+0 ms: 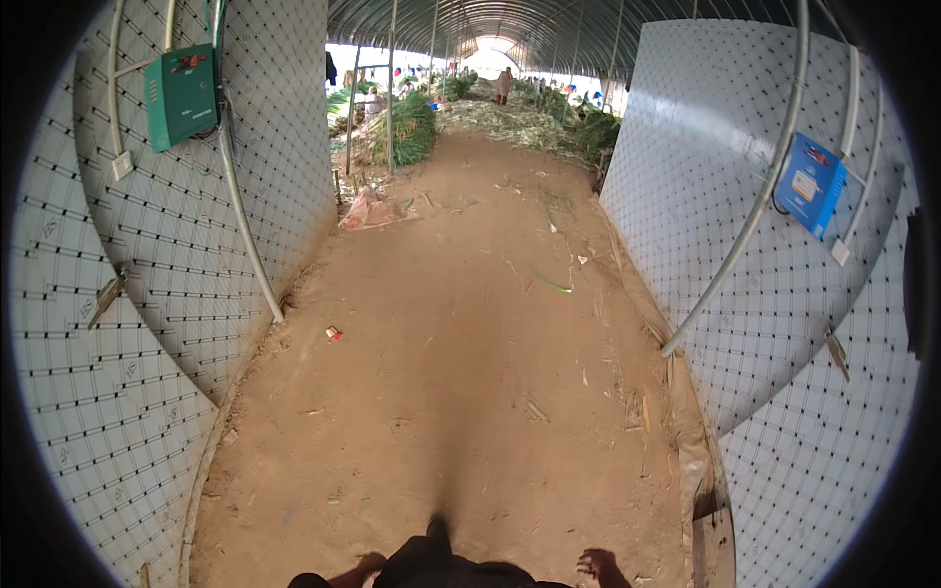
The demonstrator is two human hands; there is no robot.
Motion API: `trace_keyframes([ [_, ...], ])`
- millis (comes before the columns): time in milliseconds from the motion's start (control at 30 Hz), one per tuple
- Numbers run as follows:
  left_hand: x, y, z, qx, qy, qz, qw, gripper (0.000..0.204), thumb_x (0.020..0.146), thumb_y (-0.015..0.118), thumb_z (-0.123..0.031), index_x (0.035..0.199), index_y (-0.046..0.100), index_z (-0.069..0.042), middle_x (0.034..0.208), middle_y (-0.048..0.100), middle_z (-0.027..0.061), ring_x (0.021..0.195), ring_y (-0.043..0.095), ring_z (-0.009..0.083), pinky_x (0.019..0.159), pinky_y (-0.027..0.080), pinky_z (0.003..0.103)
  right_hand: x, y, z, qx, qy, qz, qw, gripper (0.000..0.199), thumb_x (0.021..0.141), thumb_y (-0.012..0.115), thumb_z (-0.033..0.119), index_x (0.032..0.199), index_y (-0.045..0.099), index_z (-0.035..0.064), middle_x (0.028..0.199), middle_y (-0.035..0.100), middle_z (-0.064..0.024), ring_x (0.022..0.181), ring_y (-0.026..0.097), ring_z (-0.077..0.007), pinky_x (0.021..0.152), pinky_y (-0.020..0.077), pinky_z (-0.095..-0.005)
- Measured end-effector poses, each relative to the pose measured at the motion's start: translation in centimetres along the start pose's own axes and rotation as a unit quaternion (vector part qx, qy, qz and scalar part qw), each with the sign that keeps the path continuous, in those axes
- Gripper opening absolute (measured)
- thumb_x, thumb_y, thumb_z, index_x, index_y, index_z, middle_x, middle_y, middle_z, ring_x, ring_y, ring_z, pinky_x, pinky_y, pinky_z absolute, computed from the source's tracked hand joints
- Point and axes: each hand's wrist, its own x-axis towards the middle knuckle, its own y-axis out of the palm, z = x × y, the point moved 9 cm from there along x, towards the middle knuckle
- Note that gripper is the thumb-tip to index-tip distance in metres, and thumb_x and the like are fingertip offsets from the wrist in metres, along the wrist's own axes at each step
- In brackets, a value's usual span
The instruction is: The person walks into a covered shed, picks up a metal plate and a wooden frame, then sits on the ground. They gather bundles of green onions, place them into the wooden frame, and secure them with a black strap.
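Observation:
At the lower edge my left hand (371,563) shows only in part beside my dark clothing (431,563). Its fingers are too small and hidden to make out. My right hand (598,564) hangs to the right of my body, fingers loosely bent and a little apart, with nothing visible in it. Neither hand touches anything that I can see. Below and ahead of both lies a brown dirt path (441,323), with a dark shadow running up its middle.
Pale patterned panels (176,265) (716,196) with metal poles flank the path. A green box (182,96) hangs left, a blue box (811,186) right. Ahead lie a reddish plastic sheet (371,211), a green leafy pile (407,132), loose stalks and a standing person (504,86).

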Motion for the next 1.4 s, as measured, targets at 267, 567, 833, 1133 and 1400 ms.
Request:
trace_keyframes([
  [267, 4.2, -35.8, -24.2, -0.281, 0.181, -0.176, 0.926, 0.028, 0.078, 0.065, -0.013, 0.103, 0.064, -0.001, 0.08, 0.068, 0.0096, 0.062, 0.067, 0.0183, 0.052, 0.055, 0.031, 6.9, 15.4, 9.6, -0.437, -0.052, -0.039, 0.897, 0.03, 0.073, 0.065, 0.013, 0.102, 0.062, 0.0061, 0.096, 0.063, -0.0178, 0.09, 0.062, -0.0365, 0.079, 0.0509, -0.0472],
  [567, 18.9, -48.7, -31.3, 0.434, 0.231, -0.014, 0.871, 0.017, 0.073, 0.068, -0.021, 0.082, 0.072, -0.007, 0.078, 0.068, 0.0097, 0.066, 0.067, 0.0274, 0.053, 0.05, 0.043, 25.2, 34.1, 33.1, -0.211, -0.043, 0.121, 0.969, 0.021, 0.083, 0.059, 0.013, 0.102, 0.061, 0.005, 0.088, 0.065, -0.0181, 0.077, 0.066, -0.0334, 0.067, 0.0562, -0.0447],
  [833, 24.3, -64.3, -31.9, -0.258, -0.006, -0.136, 0.957, 0.028, 0.066, 0.076, -0.028, 0.066, 0.068, -0.001, 0.064, 0.065, 0.0095, 0.059, 0.062, 0.0191, 0.054, 0.047, 0.036, 37.0, 53.0, 67.7, -0.146, -0.104, -0.018, 0.984, 0.026, 0.087, 0.055, 0.014, 0.108, 0.058, -0.0007, 0.088, 0.065, -0.0196, 0.074, 0.067, -0.0338, 0.066, 0.0572, -0.0448],
  [1133, 37.4, -96.8, -47.7, -0.096, -0.056, -0.147, 0.983, 0.038, 0.069, 0.076, -0.037, 0.065, 0.067, 0.0, 0.068, 0.066, 0.0145, 0.061, 0.066, 0.0254, 0.056, 0.053, 0.037, 51.9, 66.4, 80.8, -0.116, -0.013, 0.002, 0.993, 0.044, 0.089, 0.035, 0.031, 0.11, 0.052, -0.0031, 0.1, 0.06, -0.0257, 0.087, 0.061, -0.0422, 0.073, 0.0542, -0.0521],
  [1400, 40.0, -129.4, -77.8, -0.153, 0.052, -0.15, 0.975, 0.034, 0.081, 0.056, -0.027, 0.075, 0.062, 0.006, 0.068, 0.064, 0.0169, 0.062, 0.067, 0.0256, 0.054, 0.056, 0.036, 58.5, 72.0, 90.8, -0.323, -0.087, -0.056, 0.941, 0.019, 0.08, 0.062, 0.011, 0.096, 0.061, 0.0005, 0.089, 0.066, -0.0119, 0.082, 0.066, -0.0231, 0.076, 0.0556, -0.0333],
])
